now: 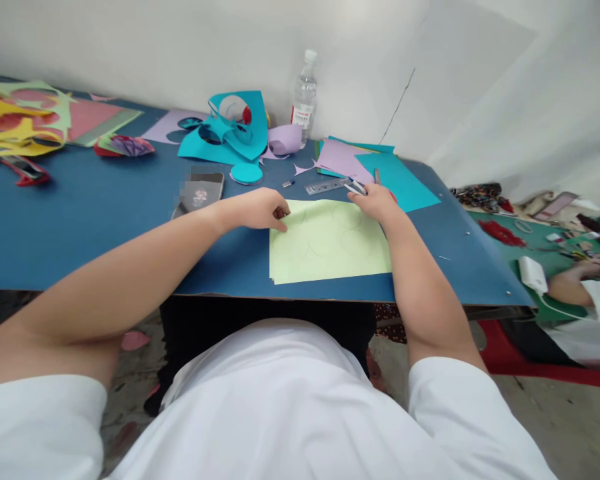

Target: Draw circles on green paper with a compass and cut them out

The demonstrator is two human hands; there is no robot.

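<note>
A stack of light green paper (333, 243) lies near the table's front edge, with faint pencil arcs and circles on its top sheet. At its upper left corner is my left hand (263, 208), thumb and fingers pinched on the paper's edge. My right hand (379, 202) is closed at the upper right corner around what looks like a drawing compass (356, 189), its slim silver legs pointing left. A grey blade and a bit of red, perhaps scissors (378, 176), show behind that hand. A clear ruler (327, 186) lies just beyond the paper.
Blue cut-out paper (225, 133), a blue disc (247, 173) and a phone (200, 190) lie to the left. A water bottle (305, 97) stands by the wall. Purple and blue sheets (395, 177) lie at right. Another person's arm (575, 283) rests at a green table.
</note>
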